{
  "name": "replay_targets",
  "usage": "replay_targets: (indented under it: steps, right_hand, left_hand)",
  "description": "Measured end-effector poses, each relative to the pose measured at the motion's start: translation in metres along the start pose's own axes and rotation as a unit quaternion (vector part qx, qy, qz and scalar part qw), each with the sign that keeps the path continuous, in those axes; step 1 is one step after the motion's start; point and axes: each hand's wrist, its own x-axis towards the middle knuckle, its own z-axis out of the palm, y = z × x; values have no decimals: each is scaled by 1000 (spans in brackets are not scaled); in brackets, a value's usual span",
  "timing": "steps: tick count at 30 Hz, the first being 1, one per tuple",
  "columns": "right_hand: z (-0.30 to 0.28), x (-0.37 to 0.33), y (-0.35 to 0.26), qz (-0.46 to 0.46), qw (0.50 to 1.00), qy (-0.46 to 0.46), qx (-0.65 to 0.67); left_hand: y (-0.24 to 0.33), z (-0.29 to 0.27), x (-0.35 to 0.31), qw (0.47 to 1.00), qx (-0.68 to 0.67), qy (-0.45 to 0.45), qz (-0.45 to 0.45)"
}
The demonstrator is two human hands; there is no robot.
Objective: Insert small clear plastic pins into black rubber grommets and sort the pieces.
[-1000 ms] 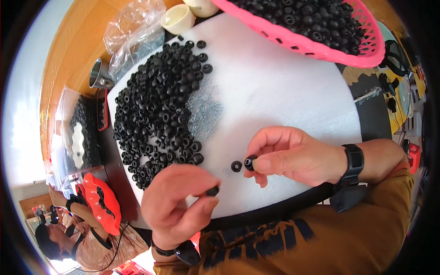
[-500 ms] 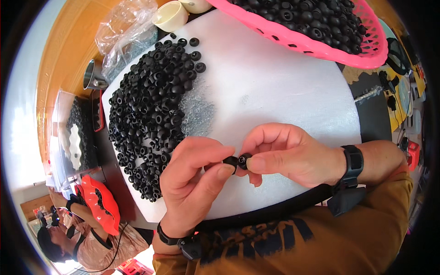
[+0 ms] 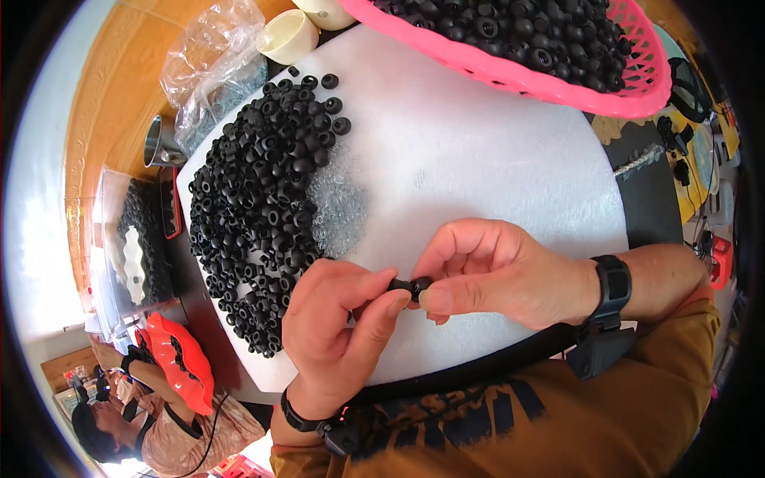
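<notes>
My left hand (image 3: 339, 331) pinches a small black hollow piece (image 3: 400, 284) between thumb and forefinger. Facing it, my right hand (image 3: 506, 275) grips a small round black cap (image 3: 421, 284) the same way. The two pieces touch end to end, low over the white sheet; fingertips cover much of both. Left of my hands spreads a heap of black caps and ring-like pieces (image 3: 255, 191). Beside the heap lies a patch of tiny clear bits (image 3: 339, 207), too small to name.
A pink basket (image 3: 510, 68) full of black round caps stands at the far right on the white sheet (image 3: 510, 159). Along the far left are a clear plastic bag (image 3: 215, 72), a cream bowl (image 3: 288, 37) and a metal cup (image 3: 162, 142). Another person (image 3: 151, 422) sits left, by a red tray (image 3: 179, 362).
My hands have brought the two black pieces together into a line. The left hand has dropped slightly toward me, and the whole view has shifted a little.
</notes>
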Motion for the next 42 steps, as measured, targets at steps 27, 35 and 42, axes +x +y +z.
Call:
replay_targets:
  steps: [27,35,42]
  right_hand:
    - [1,-2,16,-68,995,55,-53]
    - [-1,-1,13,-56,994,49,-83]
    - [-1,-2,13,-60,993,47,-87]
  left_hand:
    - [0,-1,-2,959,204,-32,191]
    - [2,-1,-4,953,226,-61,190]
    - [-5,6,-9,935,252,-38,248]
